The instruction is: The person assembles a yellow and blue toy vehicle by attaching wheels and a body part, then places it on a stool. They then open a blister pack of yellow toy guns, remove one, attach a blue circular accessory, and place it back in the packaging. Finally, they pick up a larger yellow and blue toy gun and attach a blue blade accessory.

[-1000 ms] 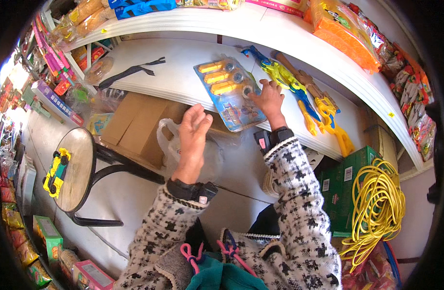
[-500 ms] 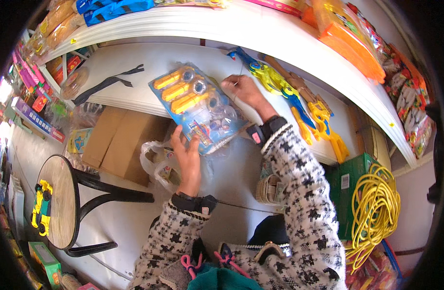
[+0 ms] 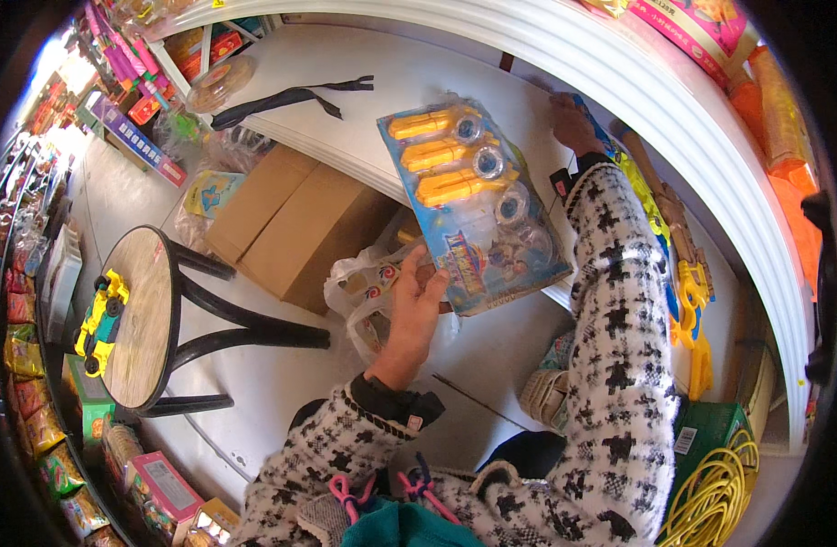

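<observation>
On the white lower shelf (image 3: 318, 55), a long black strip (image 3: 286, 97) slants back from the front edge near the left corner, close to a round translucent disc (image 3: 220, 84). A yellow-and-green toy car (image 3: 102, 319) sits at the left edge of a round, wood-grained stool (image 3: 149, 314) with black legs. On the pale floor (image 3: 273, 374), a brown cardboard box (image 3: 295, 228) stands by the shelf's front edge; a coiled yellow cable (image 3: 710, 501) lies beside a green box (image 3: 721, 424).

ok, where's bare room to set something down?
Shelf: between the black strap and right hand, beyond the toy pack. Stool: bare wood right of the toy car. Floor: between stool and left sleeve. Crowded: shelf's right end, with the right hand and plastic toys; floor below the shelf's front, with carton and plastic bag.
</observation>
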Tool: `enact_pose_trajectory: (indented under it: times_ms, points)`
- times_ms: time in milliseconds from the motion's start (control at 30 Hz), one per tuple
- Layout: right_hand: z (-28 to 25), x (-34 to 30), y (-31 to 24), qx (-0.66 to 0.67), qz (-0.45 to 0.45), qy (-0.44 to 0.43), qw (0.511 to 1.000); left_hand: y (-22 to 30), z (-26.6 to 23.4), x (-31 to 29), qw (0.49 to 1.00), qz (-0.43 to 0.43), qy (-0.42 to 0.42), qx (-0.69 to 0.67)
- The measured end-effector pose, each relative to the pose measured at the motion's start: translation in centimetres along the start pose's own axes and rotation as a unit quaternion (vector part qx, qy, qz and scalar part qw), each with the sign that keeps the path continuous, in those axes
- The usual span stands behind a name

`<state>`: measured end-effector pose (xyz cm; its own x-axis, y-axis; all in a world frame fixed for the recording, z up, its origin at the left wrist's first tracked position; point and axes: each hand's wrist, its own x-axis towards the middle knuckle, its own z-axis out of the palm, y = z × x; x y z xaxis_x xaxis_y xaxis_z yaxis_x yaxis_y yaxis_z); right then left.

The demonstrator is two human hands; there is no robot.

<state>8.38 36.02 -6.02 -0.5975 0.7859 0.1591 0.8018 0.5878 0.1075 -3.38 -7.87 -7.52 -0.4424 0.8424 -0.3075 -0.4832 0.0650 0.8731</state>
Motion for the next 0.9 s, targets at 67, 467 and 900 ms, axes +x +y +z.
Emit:
enact_pose_trajectory:
  times_ms: [67, 467, 900]
  points:
    - [-0.3, -0.5, 0.5, -0.013, 0.019, 0.062, 0.998, -0.2, 0.0, 0.4, 0.999, 0.018, -0.013, 0.025]
    - [-4.4, -7.4, -0.4, 0.033, 0.063, 0.051, 0.996, -0.8, -1.5, 2.5, 0.988, 0.122, -0.012, 0.089]
    - [-9.0, -30.2, -4.1, 0.980, 0.068, 0.106, 0.154, 0.2, -5.6, 5.6, 0.993, 0.065, -0.073, 0.059]
